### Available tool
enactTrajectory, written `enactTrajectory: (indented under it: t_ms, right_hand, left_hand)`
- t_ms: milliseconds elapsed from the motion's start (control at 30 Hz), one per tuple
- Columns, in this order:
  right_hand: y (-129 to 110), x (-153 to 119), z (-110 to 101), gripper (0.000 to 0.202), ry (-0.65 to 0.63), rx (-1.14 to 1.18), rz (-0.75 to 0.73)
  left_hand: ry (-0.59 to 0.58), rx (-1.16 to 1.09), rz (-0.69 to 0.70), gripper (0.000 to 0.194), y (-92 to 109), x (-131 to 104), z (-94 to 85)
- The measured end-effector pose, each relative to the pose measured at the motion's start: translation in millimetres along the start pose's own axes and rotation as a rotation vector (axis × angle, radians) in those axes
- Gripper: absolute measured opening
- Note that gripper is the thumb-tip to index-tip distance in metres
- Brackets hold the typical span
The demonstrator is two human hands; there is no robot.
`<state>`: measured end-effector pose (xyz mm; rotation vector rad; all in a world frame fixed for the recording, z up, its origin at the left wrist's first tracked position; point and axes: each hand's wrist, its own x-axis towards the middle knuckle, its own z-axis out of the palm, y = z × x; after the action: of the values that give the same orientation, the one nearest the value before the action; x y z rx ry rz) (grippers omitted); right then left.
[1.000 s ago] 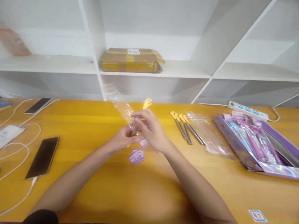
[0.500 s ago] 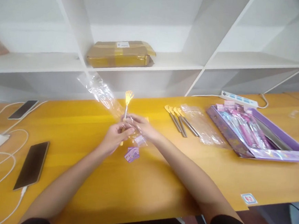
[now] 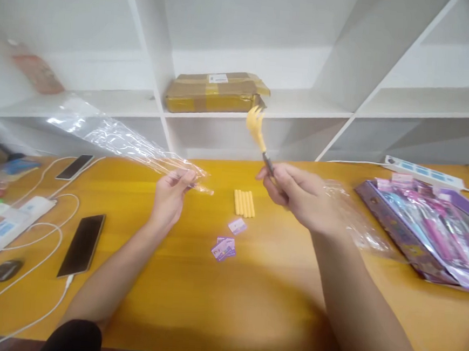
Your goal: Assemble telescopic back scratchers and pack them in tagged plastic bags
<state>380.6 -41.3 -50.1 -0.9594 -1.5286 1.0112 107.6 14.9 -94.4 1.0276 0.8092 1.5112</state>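
My left hand (image 3: 170,196) pinches the end of a long clear plastic bag (image 3: 116,136), which stretches up to the left. My right hand (image 3: 298,194) is closed round the dark handle of a yellow claw-headed stick (image 3: 256,127), its claw pointing up. Between the hands, several yellow tubes (image 3: 244,204) lie side by side on the wooden table (image 3: 192,296). Just below them are a single small purple card (image 3: 237,226) and a little pile of similar cards (image 3: 224,249). Clear bags (image 3: 357,217) lie partly behind my right hand.
At the right, a purple box (image 3: 400,232) holds pink and blue wrapped items. A power strip (image 3: 423,173) lies behind it. On the left are two phones (image 3: 82,244), cables and another power strip (image 3: 8,233). A taped carton (image 3: 216,93) sits on the shelf.
My hands have moved apart. The bag went left with my left hand, and the claw stick went right in my right hand. The yellow tubes and a separate card now show between them.
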Motion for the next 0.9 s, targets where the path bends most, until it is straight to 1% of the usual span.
enactTrajectory:
  t_ms: [67, 100, 133, 200, 333, 567, 733, 900]
  right_hand:
    - [-15.3, -13.0, 0.9, 0.045, -0.196, -0.189, 0.016]
    - [-19.8, -17.4, 3.6, 0.045, -0.268, -0.27, 0.027]
    - [-22.2, -20.1, 7.2, 0.045, -0.32, -0.341, 0.041]
    - [-22.2, -20.6, 14.8, 0.041, -0.375, -0.445, 0.074]
    - [-13.6, -12.5, 23.3, 0.036, -0.407, -0.483, 0.1]
    - [-0.5, -5.5, 23.4, 0.037, -0.432, -0.448, 0.1]
    - [7.2, -2.3, 21.7, 0.04, -0.446, -0.372, 0.092]
    - [16.4, 0.9, 22.1, 0.043, -0.432, -0.187, 0.143]
  left_hand:
    - [0.026, -0.05, 0.024, 0.031, 11.3, 2.4, -3.1]
    - [0.039, -0.075, 0.027, 0.031, 15.9, 2.5, -3.6]
    - [0.051, -0.097, 0.023, 0.03, 20.0, 2.1, -3.6]
    - [0.069, -0.134, 0.001, 0.03, 26.5, -0.1, -2.2]
    - [0.052, -0.18, -0.051, 0.03, 32.5, -6.8, 1.9]
    - [0.032, -0.168, -0.097, 0.029, 27.4, -15.8, 5.6]
    - [0.005, -0.125, -0.103, 0.035, 24.8, -20.7, 12.0]
    - [-0.034, -0.134, -0.11, 0.036, 18.5, -26.9, 16.8]
